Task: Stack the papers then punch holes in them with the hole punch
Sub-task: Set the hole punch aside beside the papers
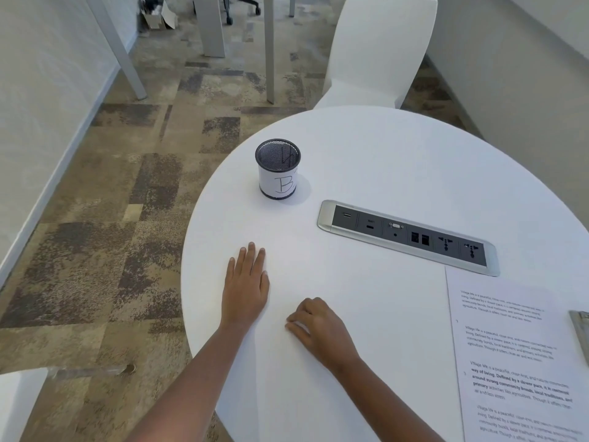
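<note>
While the head camera looks down, a round white surface (398,161) is seen, with a grey socket strip (408,237) set into its middle as the landmark. Nearer the camera and to the left of the strip, the left hand (245,288) is laid flat on the surface, palm down, fingers straight and released, grasping nothing. Just right of it, still left of the strip, the right hand (318,327) is rested on the surface with its fingers loosely curled under; nothing is held in it. A printed paper (516,362) is laid flat below the strip's right end, cut off by the frame's edge. A grey metal object (581,333) is glimpsed at the far right edge, over the paper; what it is cannot be told. Beyond the strip's left end, a black mesh cup (278,169) marked "B" is stood upright. A white chair (379,49) is placed behind the surface.
</note>
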{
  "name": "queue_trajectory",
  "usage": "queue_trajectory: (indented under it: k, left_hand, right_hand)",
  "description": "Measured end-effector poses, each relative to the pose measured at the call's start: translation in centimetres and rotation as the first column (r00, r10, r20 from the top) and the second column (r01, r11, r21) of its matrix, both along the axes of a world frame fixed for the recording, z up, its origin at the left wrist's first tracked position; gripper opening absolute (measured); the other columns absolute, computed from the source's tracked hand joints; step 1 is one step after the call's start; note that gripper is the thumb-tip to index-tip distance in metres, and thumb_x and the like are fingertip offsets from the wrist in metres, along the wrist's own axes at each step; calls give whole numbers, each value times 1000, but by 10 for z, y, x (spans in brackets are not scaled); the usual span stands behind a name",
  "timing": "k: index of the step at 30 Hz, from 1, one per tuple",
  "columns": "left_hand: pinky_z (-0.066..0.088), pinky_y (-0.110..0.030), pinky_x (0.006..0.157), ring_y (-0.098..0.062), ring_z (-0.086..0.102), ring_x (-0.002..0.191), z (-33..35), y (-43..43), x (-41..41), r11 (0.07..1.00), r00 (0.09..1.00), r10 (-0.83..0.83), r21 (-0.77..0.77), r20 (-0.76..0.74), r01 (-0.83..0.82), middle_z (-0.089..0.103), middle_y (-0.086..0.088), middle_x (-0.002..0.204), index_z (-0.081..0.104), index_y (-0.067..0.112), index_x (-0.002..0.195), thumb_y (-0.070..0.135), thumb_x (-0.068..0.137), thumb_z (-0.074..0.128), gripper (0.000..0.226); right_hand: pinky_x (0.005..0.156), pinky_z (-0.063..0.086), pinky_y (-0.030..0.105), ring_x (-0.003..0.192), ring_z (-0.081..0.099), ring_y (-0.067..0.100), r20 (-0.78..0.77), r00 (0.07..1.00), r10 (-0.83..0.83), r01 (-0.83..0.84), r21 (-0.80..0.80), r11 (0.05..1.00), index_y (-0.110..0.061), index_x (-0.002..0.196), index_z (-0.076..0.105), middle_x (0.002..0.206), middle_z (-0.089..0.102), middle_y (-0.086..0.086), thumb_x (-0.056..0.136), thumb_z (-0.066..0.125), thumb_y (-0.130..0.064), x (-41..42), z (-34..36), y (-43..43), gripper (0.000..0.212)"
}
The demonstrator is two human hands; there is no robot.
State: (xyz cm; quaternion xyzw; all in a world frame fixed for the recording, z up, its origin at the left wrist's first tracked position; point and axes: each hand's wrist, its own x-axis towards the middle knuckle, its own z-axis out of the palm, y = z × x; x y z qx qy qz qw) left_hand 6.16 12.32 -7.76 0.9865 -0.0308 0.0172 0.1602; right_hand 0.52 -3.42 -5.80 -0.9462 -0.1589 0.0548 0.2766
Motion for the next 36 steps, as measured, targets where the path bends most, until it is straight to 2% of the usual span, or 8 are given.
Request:
queue_trajectory:
  k: [11, 14, 16, 20, 22, 26, 31, 36]
  left_hand:
    - [30, -50, 111, -35, 40, 134, -8, 2, 1, 999, 1000, 15, -31, -1, -15, 42, -19, 145, 46, 4, 134, 17, 89, 37, 48]
    - [28, -49, 112, -35, 38, 136, -10, 2, 1, 999, 1000, 14, -39, -5, -14, 40, -19, 147, 45, 5, 136, 14, 89, 41, 48]
    - [28, -49, 113, -35, 37, 136, -10, 2, 2, 998, 1000, 17, -53, -7, -18, 39, -18, 147, 45, 5, 135, 12, 89, 45, 47]
    - [28, -49, 113, -35, 38, 136, -10, 1, 2, 997, 1000, 25, -71, -9, -25, 40, -19, 147, 46, 5, 135, 9, 88, 49, 47]
    - [29, -50, 112, -35, 39, 135, -9, 1, 3, 997, 1000, 25, -73, -3, -25, 41, -19, 145, 47, 4, 134, 10, 88, 48, 47]
    - [36, -53, 106, -39, 47, 128, -8, 1, 7, 998, 999, 14, -56, 31, -12, 48, -23, 139, 52, 1, 129, 12, 83, 48, 47]
    - [39, -55, 102, -39, 50, 125, -8, 0, 14, 999, 998, -6, -39, 69, 9, 51, -23, 136, 55, 2, 126, 13, 85, 44, 44]
    - [42, -54, 100, -38, 54, 122, -6, 1, 24, 999, 995, -24, -31, 97, 27, 55, -22, 134, 57, 3, 124, 18, 84, 36, 48]
  right_hand:
    - [76, 45, 32, 93, 56, 25, 14, 999, -44, 45, -95, 994, -8, 96, 67, 97, 64, 8, 92, 51, -24, 2, 1, 11, 23]
    - [59, 50, 26, 73, 61, 21, 62, 998, 0, 8, -140, 990, -10, 75, 69, 76, 66, 3, 81, 67, -19, 2, 7, 13, 11]
    - [44, 46, 22, 53, 58, 15, 99, 995, 31, -11, -196, 981, -15, 56, 65, 57, 60, -2, 64, 81, -16, 2, 11, 16, 18]
    - [38, 41, 22, 43, 51, 13, 135, 989, 60, -20, -282, 959, -15, 47, 58, 48, 54, -2, 51, 85, -13, 8, 13, 19, 27]
    - [44, 46, 25, 50, 56, 16, 92, 995, 36, -13, -242, 970, -11, 54, 61, 54, 58, 1, 58, 81, -12, 11, 9, 18, 21]
    - [79, 44, 29, 91, 56, 25, -81, 982, -171, 171, -11, 985, -4, 89, 63, 91, 63, 12, 89, 52, -18, 34, 9, 13, 17]
    - [70, 32, 16, 86, 57, 24, -49, 961, -272, 276, 160, 948, -2, 86, 64, 88, 64, 14, 87, 57, -13, 82, 30, 10, 14]
    - [77, 43, 30, 85, 58, 26, 49, 944, -327, 306, 243, 920, 0, 87, 63, 88, 64, 15, 87, 55, -12, 141, 56, 13, 14]
